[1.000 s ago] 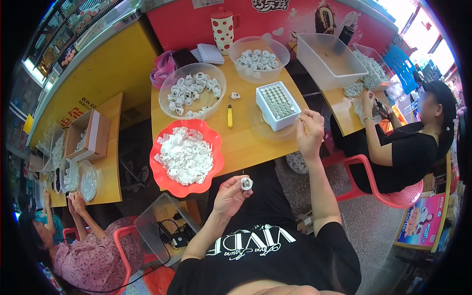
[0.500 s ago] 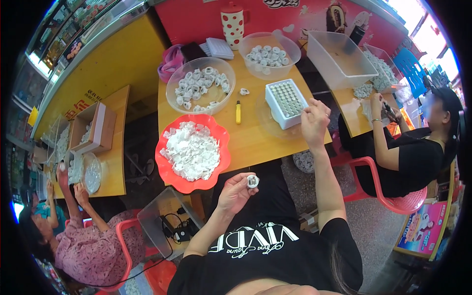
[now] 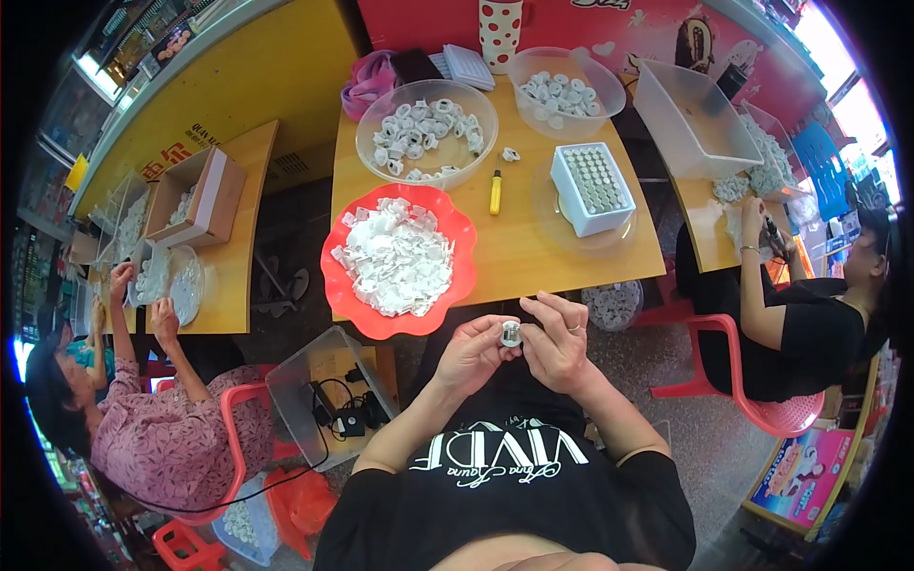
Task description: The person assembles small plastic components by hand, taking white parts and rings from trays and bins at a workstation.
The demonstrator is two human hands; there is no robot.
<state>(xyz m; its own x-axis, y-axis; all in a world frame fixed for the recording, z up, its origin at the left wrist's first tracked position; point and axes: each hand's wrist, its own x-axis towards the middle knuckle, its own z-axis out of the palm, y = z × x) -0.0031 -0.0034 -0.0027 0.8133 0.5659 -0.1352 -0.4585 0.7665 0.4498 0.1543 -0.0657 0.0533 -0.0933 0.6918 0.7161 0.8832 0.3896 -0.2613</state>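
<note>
In front of my chest, a small white round plastic part (image 3: 511, 329) with a metallic centre is pinched between the fingertips of my left hand (image 3: 468, 356). My right hand (image 3: 560, 348) meets it from the other side, thumb and forefinger closed at the part's right edge. Anything small between those right fingertips is hidden. Beyond my hands, the white foam tray (image 3: 600, 225) holds rows of small silvery round pieces. To the left, the red scalloped bowl (image 3: 461, 276) is heaped with flat white plastic pieces (image 3: 395, 257).
Clear bowls (image 3: 369, 157) (image 3: 609, 107) of white round parts stand farther back. A yellow-handled tool (image 3: 495, 194) and one loose white part (image 3: 511, 154) lie on the table (image 3: 533, 257). Co-workers sit at side tables left (image 3: 181, 438) and right (image 3: 809, 324). A clear bin (image 3: 295, 381) holds black adapters.
My right hand has come back from the foam tray to the white part in my left hand. The left hand has shifted slightly right. The whole view has shifted too.
</note>
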